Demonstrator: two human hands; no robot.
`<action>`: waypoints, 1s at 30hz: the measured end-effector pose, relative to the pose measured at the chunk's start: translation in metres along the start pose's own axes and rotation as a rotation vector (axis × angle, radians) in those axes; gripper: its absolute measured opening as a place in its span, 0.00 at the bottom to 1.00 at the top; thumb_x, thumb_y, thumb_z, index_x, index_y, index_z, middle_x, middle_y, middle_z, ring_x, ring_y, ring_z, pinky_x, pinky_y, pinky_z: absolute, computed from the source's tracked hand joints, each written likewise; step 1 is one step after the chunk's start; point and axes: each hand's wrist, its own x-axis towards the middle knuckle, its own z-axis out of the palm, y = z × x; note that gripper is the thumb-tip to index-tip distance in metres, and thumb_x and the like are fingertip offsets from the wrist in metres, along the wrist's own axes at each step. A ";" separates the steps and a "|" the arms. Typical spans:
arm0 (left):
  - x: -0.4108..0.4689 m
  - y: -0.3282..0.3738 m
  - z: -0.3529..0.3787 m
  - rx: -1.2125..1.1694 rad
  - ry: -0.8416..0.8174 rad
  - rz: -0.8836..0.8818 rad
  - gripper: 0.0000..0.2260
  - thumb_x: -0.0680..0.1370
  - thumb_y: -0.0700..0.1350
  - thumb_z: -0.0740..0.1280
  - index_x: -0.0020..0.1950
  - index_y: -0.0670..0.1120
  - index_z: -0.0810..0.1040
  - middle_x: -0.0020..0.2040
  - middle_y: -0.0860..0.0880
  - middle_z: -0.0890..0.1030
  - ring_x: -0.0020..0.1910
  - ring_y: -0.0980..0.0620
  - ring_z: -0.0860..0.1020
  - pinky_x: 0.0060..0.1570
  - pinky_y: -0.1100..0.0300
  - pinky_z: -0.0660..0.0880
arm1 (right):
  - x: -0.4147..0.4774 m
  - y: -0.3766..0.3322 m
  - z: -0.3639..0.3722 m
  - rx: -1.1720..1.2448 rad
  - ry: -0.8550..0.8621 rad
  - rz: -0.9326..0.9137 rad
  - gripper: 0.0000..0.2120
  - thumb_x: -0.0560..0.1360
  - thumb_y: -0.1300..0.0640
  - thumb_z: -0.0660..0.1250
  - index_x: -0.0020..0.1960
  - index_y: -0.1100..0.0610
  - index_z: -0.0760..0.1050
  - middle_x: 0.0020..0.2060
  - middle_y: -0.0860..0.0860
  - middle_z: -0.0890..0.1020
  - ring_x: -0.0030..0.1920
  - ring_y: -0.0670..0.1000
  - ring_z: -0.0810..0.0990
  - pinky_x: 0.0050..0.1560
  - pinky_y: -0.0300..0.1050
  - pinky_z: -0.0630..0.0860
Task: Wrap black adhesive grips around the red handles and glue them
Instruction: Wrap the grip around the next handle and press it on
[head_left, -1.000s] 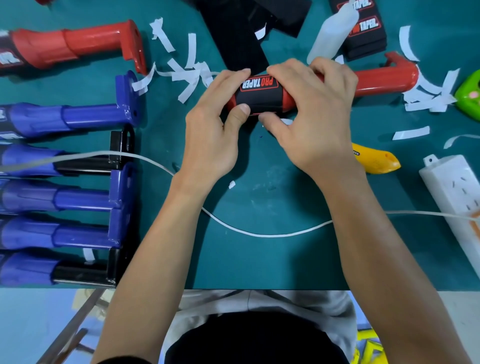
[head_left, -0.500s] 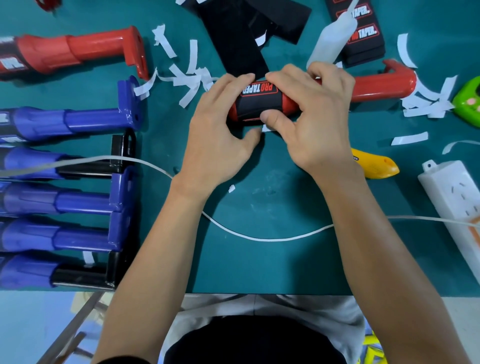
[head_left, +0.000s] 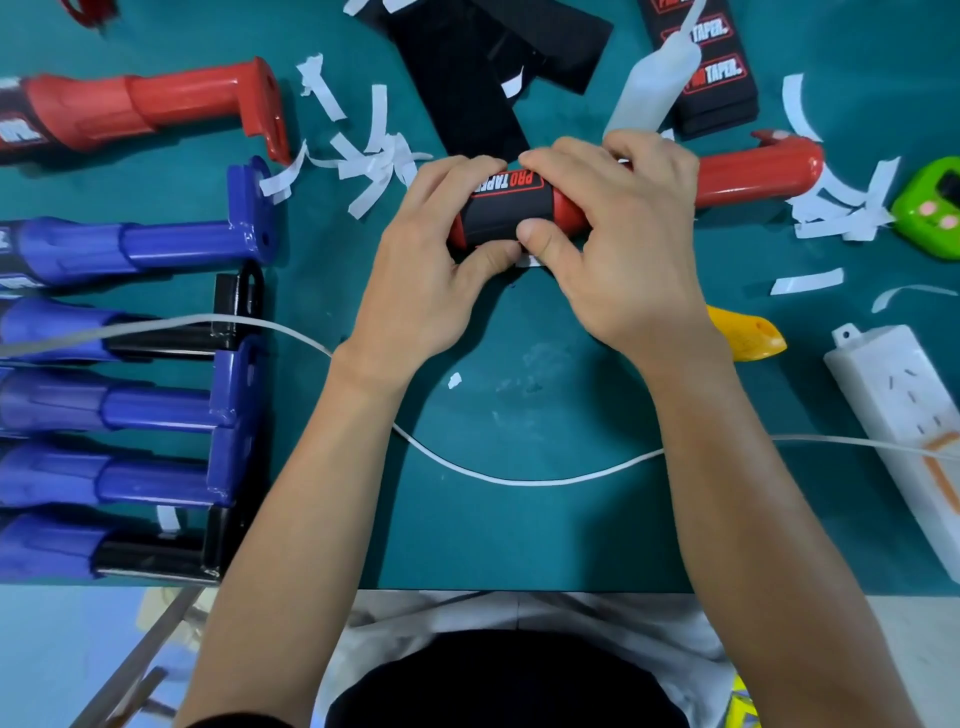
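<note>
red handle (head_left: 753, 174) lying sideways on teal bench (head_left: 519, 530), upper middle, black PRO TAPER wrap (head_left: 506, 210) banding its thick end, left hand (head_left: 431, 280) grip curled round wrap, right hand (head_left: 623, 249) grip curled round handle, both thumbs pressing wrap's lower edge

"PRO TAPER" stands on the black wrap (head_left: 501, 213) round the red handle (head_left: 753, 174) — "TAPER." on the stacked wraps (head_left: 722, 78).
</note>
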 end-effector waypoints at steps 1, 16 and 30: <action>0.000 0.000 0.000 0.000 -0.004 0.006 0.24 0.77 0.47 0.75 0.73 0.47 0.76 0.67 0.50 0.75 0.64 0.58 0.74 0.64 0.68 0.69 | -0.001 0.001 -0.002 -0.008 -0.014 -0.012 0.24 0.76 0.42 0.70 0.70 0.50 0.77 0.64 0.41 0.80 0.62 0.52 0.69 0.65 0.42 0.55; 0.000 -0.004 0.002 -0.026 -0.016 -0.004 0.24 0.78 0.47 0.75 0.73 0.48 0.75 0.67 0.51 0.75 0.64 0.63 0.73 0.64 0.71 0.67 | -0.005 0.006 -0.004 -0.109 0.034 0.043 0.30 0.75 0.36 0.70 0.70 0.53 0.78 0.61 0.49 0.82 0.63 0.53 0.72 0.71 0.51 0.57; 0.001 0.002 0.003 0.012 -0.045 -0.024 0.27 0.76 0.46 0.76 0.74 0.50 0.73 0.67 0.52 0.73 0.63 0.59 0.73 0.61 0.72 0.67 | -0.004 0.004 -0.012 -0.072 -0.004 0.056 0.28 0.75 0.37 0.71 0.69 0.53 0.78 0.61 0.47 0.82 0.63 0.52 0.73 0.70 0.49 0.57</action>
